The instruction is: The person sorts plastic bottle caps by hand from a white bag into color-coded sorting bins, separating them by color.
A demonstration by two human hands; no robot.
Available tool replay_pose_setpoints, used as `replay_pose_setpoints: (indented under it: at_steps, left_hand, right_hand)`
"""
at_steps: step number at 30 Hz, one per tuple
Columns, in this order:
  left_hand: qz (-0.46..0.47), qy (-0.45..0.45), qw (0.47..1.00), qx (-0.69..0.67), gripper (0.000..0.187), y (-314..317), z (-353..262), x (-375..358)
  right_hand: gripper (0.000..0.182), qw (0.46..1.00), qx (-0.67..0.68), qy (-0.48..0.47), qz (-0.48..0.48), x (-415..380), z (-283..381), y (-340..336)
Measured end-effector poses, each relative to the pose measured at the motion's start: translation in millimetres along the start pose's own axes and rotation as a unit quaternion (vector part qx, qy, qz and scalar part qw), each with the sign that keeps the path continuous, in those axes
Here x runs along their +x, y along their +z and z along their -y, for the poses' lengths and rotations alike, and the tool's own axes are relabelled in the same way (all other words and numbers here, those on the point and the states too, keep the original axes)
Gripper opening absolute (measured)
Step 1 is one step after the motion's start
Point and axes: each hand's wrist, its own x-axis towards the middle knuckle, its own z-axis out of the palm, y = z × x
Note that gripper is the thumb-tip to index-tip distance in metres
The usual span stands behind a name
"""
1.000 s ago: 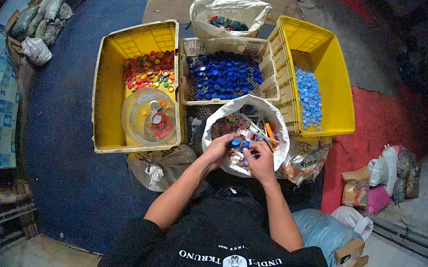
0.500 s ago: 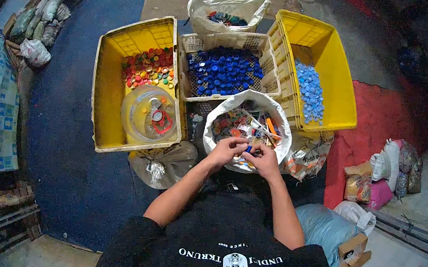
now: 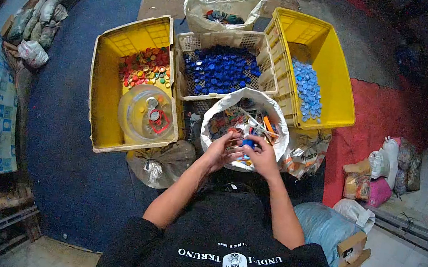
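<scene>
Over a white sack [image 3: 209, 133] of mixed plastic caps and scraps, both my hands are close together. My right hand [image 3: 265, 157] pinches a blue bottle cap [image 3: 248, 143] between thumb and fingers. My left hand [image 3: 220, 151] is just to its left, fingers apart and palm partly turned up, with nothing seen in it. Inside the sack an orange strip [image 3: 269, 124] and pale sticks lie among small coloured pieces. Behind the sack, a white crate [image 3: 185, 43] holds many dark blue caps [image 3: 222, 70].
A yellow bin [image 3: 103, 81] on the left holds red, orange and green caps [image 3: 147, 65] and a clear round container [image 3: 132, 117]. Light blue caps [image 3: 307, 92] lie in the right yellow bin [image 3: 334, 79]. Another sack [image 3: 195, 7] stands behind the crate, and filled bags [image 3: 161, 162] sit below.
My left hand has opened and come away from the blue cap, its palm turning up. The cap stays in my right hand and shows more plainly. The whole view has shifted slightly.
</scene>
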Motion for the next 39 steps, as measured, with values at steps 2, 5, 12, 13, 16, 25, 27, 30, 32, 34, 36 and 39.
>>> replay_pose_setpoints:
  at_steps: [2, 5, 12, 13, 16, 25, 27, 30, 32, 34, 36, 39]
  left_hand:
    - [0.02, -0.05, 0.995, -0.081, 0.039, 2.6, -3.9, -4.8]
    - [0.029, -0.032, 0.992, -0.116, 0.037, 0.7, -8.6, -15.2]
    - [0.006, 0.04, 0.964, -0.263, 0.021, -64.4, -15.5, -33.4]
    - [-0.032, 0.058, 0.963, -0.263, 0.019, -67.0, -19.4, -41.9]
    - [-0.04, 0.091, 0.954, -0.284, 0.019, -78.8, -23.0, -59.1]
    - [-0.155, 0.166, 0.929, -0.293, 0.021, -91.4, -8.7, -100.3]
    - [-0.162, 0.167, 0.923, -0.307, 0.021, -95.3, 0.3, -99.4]
    - [-0.165, 0.145, 0.921, -0.322, 0.02, -95.0, 12.3, -97.9]
    - [-0.164, 0.148, 0.918, -0.33, 0.02, -90.2, 16.4, -95.6]
    - [-0.161, 0.155, 0.916, -0.333, 0.02, -84.8, 15.2, -92.2]
    - [-0.166, 0.171, 0.917, -0.319, 0.02, -75.7, 15.1, -91.6]
    - [-0.172, 0.174, 0.909, -0.336, 0.019, -67.2, 16.3, -88.4]
  right_hand:
    - [0.043, 0.992, -0.106, -0.058, 0.019, -1.1, 13.3, 15.5]
    - [0.051, 0.949, -0.269, -0.154, 0.053, -3.0, 44.0, 31.7]
    - [0.032, 0.976, -0.219, 0.002, -0.006, 57.3, 38.0, 38.4]
    - [0.032, 0.976, -0.216, -0.001, -0.005, 72.2, 27.5, 43.2]
    - [0.029, 0.894, -0.446, -0.024, 0.047, 130.0, -29.3, 61.9]
    - [0.032, 0.745, -0.647, 0.14, 0.085, 201.0, -89.7, 89.1]
    - [0.033, 0.725, -0.657, 0.16, 0.129, 209.7, -93.9, 90.1]
    - [0.034, 0.692, -0.708, 0.06, 0.128, 225.8, -141.9, 87.8]
    - [0.037, 0.726, -0.682, 0.007, 0.082, 228.0, -137.1, 89.2]
    - [0.038, 0.722, -0.688, -0.002, 0.075, 243.8, -163.6, 80.8]
    - [0.04, 0.717, -0.694, -0.009, 0.071, 245.6, -164.9, 77.9]
    - [0.042, 0.73, -0.673, -0.091, 0.077, 226.5, -120.9, 71.8]
